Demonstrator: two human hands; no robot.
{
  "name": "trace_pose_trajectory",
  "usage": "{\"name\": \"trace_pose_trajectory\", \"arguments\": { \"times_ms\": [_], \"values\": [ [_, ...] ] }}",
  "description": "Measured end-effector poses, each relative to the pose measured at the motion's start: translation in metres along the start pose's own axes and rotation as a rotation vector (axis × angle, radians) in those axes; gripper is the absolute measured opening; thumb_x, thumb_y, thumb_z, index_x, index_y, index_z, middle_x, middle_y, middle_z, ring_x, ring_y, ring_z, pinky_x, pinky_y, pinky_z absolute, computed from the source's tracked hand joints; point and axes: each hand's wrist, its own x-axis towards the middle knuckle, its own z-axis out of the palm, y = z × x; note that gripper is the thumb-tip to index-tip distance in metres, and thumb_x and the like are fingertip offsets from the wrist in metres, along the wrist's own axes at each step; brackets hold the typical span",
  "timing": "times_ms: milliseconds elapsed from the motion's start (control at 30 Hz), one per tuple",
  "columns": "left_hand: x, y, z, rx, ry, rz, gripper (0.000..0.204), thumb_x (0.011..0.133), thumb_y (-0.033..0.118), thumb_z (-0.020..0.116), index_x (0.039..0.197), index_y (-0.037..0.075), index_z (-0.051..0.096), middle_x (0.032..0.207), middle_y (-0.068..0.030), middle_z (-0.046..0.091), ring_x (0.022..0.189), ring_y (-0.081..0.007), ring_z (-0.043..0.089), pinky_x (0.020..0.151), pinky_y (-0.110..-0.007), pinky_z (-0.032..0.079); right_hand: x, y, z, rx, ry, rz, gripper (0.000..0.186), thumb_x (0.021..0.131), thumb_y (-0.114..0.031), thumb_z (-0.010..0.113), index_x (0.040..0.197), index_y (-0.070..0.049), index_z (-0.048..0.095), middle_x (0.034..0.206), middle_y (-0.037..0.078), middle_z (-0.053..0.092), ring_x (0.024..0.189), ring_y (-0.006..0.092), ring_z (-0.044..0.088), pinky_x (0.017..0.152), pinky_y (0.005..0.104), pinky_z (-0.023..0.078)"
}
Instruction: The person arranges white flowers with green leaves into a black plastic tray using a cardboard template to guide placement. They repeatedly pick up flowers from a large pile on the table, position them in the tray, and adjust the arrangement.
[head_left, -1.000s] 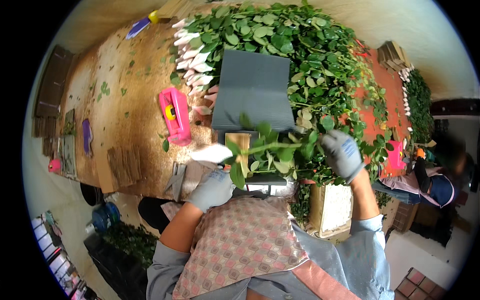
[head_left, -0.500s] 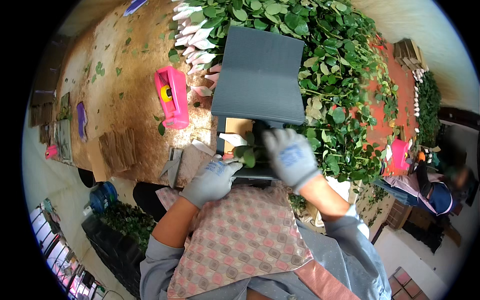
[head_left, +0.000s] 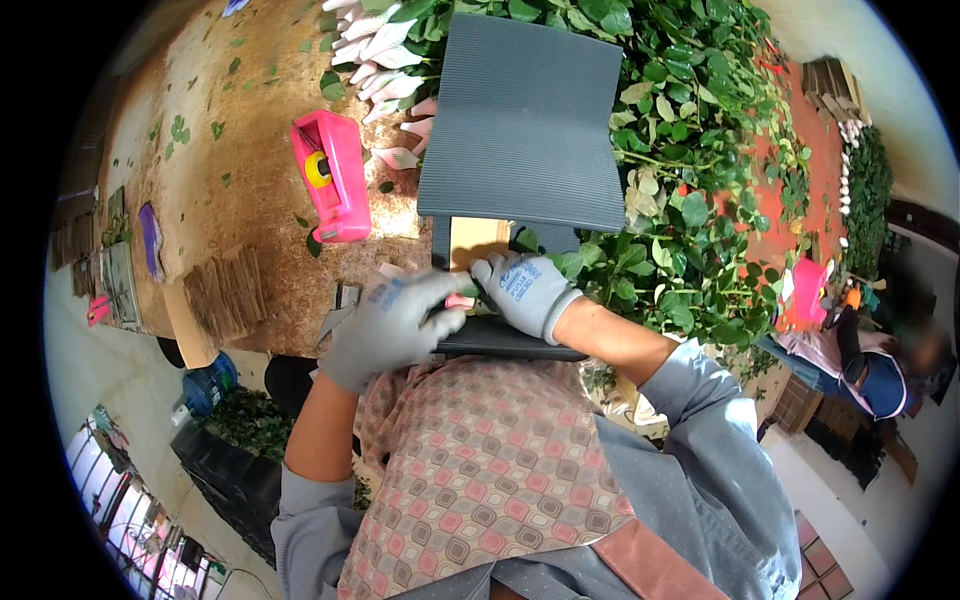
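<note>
My gloved left hand [head_left: 395, 325] reaches over the lower black board [head_left: 505, 338], fingers apart and bent beside a small pink bud [head_left: 460, 301]. My gloved right hand [head_left: 515, 290] is closed at a green leafy stem on that board, partly hiding it. Just beyond the hands lies a tan cardboard piece [head_left: 478, 236], below a raised grey ribbed board [head_left: 520, 120]. Left of these sit a pink tape dispenser [head_left: 342, 190] with a yellow roll and, nearer me, a grey metal tool [head_left: 340, 310].
Wrapped pale flower heads [head_left: 385, 50] and dense leafy stems [head_left: 680, 150] cover the back and right of the worktable [head_left: 250, 120]. Stacked cardboard [head_left: 225, 300] lies at left. Far right are another pink dispenser [head_left: 805, 290] and a co-worker in a dark blue cap [head_left: 880, 385].
The leafy stem was lowered onto the board. My right hand moved left and down to it; my left hand rose slightly and its fingers spread. The table appears higher in view.
</note>
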Motion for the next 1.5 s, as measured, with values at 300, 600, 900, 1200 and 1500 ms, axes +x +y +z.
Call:
{"name": "trace_pose_trajectory", "arguments": {
  "times_ms": [300,600,900,1200,1500],
  "values": [
    [0.024,-0.05,0.016,0.709,-0.077,0.136,0.01,0.08,0.018,0.066,0.088,0.012,0.065,0.093,-0.0061,0.062,0.096,-0.0264,0.06,0.086,-0.041,0.046,0.004,-0.001,-0.002,0.041,-0.046,0.054,0.024,0.092,-0.01,0.053,0.115,-0.004,0.054,0.102,0.019,0.066,0.091,0.033,0.069,0.072,0.043,0.057],
    [-0.002,-0.073,-0.014,1.005,0.031,0.054,0.009,0.081,0.022,0.065,0.084,0.014,0.064,0.09,-0.007,0.063,0.09,-0.0259,0.061,0.08,-0.041,0.045,0.01,-0.005,0.004,-0.02,-0.105,0.04,0.026,0.095,-0.012,0.049,0.119,-0.003,0.053,0.104,0.019,0.067,0.089,0.0323,0.071,0.069,0.0431,0.058],
    [-0.019,0.001,0.026,0.146,-0.242,0.091,0.056,0.089,0.023,0.067,0.14,0.004,0.052,0.134,-0.0209,0.058,0.123,-0.0393,0.055,0.106,-0.046,0.043,0.006,-0.012,-0.005,-0.125,-0.088,-0.053,0.026,0.095,-0.015,0.049,0.115,-0.006,0.063,0.099,0.015,0.068,0.089,0.0296,0.071,0.066,0.043,0.057],
    [-0.02,0.007,0.037,0.305,-0.274,-0.017,0.053,0.091,0.02,0.063,0.141,0.005,0.052,0.142,-0.0216,0.052,0.117,-0.0405,0.059,0.1,-0.045,0.048,0.006,-0.007,-0.009,-0.034,-0.101,-0.026,0.024,0.098,-0.022,0.05,0.11,-0.007,0.064,0.099,0.015,0.071,0.09,0.0307,0.071,0.071,0.0435,0.056],
    [-0.014,0.006,0.043,0.508,-0.441,-0.142,0.047,0.093,0.024,0.057,0.137,0.005,0.054,0.14,-0.0215,0.054,0.098,-0.0398,0.067,0.084,-0.05,0.054,-0.008,-0.036,-0.061,-0.161,0.084,-0.161,0.032,0.088,-0.022,0.062,0.118,-0.01,0.063,0.095,0.008,0.063,0.087,0.0264,0.066,0.078,0.0377,0.053]
  ]
}}
